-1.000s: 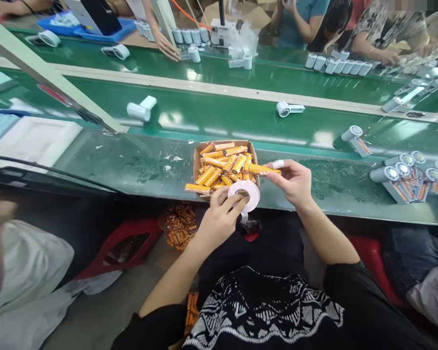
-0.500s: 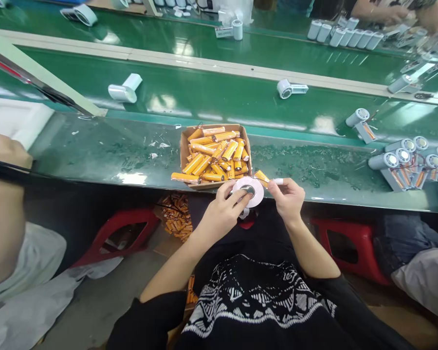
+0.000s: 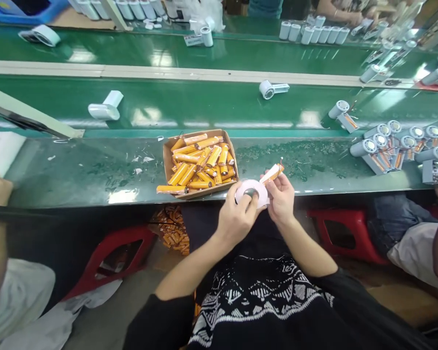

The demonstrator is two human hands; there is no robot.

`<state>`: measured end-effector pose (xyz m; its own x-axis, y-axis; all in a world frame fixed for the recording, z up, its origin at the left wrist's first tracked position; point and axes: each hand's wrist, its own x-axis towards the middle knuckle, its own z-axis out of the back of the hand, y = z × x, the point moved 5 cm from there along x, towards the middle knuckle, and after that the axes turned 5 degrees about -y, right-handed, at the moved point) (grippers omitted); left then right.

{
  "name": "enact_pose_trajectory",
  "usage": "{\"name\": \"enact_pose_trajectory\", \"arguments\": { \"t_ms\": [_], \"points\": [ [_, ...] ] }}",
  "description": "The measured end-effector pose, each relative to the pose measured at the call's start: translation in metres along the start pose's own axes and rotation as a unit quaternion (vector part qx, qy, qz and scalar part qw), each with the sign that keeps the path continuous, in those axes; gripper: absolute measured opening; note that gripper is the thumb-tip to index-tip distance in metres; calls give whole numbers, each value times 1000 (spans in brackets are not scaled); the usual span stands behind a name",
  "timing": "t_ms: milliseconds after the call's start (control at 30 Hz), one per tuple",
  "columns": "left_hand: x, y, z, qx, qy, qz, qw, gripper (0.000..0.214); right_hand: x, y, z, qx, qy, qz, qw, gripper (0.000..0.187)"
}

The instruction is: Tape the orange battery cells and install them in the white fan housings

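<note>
My left hand (image 3: 237, 214) is closed on a roll of white tape (image 3: 243, 190), with fingers through its core. Close beside it, my right hand (image 3: 282, 198) grips an orange battery (image 3: 280, 168) between thumb and fingers. A strip of white tape lies along the battery, and a thin dark wire shows at its far end. Just left of the roll, a cardboard box (image 3: 167, 158) full of orange batteries (image 3: 190, 167) stands at the bench edge. One battery (image 3: 171, 189) pokes out over the box's front left corner.
White fan-like housings (image 3: 107, 107) lie on the green conveyor (image 3: 204, 109). More housings with batteries (image 3: 383, 146) crowd the bench at right. Co-workers' arms show at both sides. Red stools (image 3: 109, 257) and a heap of orange batteries (image 3: 173, 231) are below.
The battery in my right hand now carries a white tape strip and tilts upward. My hands have drawn closer together. The whole view has shifted, moving the bench things leftward.
</note>
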<state>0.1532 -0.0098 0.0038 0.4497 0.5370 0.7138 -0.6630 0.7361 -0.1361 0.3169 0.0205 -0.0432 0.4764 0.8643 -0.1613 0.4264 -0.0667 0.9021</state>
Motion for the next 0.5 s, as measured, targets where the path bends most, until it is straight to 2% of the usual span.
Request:
{"name": "enact_pose_trajectory", "arguments": {
  "t_ms": [67, 133, 167, 233, 300, 333, 400, 500],
  "points": [
    [-11, -21, -12, -33, -15, 16, 999, 29, 7, 7, 10, 32, -31, 18, 999, 51],
    [-16, -41, -28, -92, 17, -21, 995, 26, 40, 42, 26, 54, -54, 99, 992, 49],
    [-15, -47, -37, -117, 46, -44, 991, 25, 61, 67, 39, 70, -83, 166, 980, 47],
    [-1, -42, -59, -116, 121, -51, 984, 26, 104, 110, 69, 76, -139, 249, 955, 47],
    [24, -19, -81, -65, 220, -19, 973, 29, 134, 134, 95, 56, -144, 253, 955, 57],
    [39, -5, -90, -39, 273, -9, 961, 31, 142, 138, 106, 41, -133, 238, 961, 63],
    [66, 16, -98, -19, 352, -35, 935, 33, 145, 130, 127, 10, -106, 201, 974, 73],
    [105, 25, -98, -25, 386, -104, 916, 31, 131, 106, 159, -29, -102, 174, 979, 77]
  ]
}}
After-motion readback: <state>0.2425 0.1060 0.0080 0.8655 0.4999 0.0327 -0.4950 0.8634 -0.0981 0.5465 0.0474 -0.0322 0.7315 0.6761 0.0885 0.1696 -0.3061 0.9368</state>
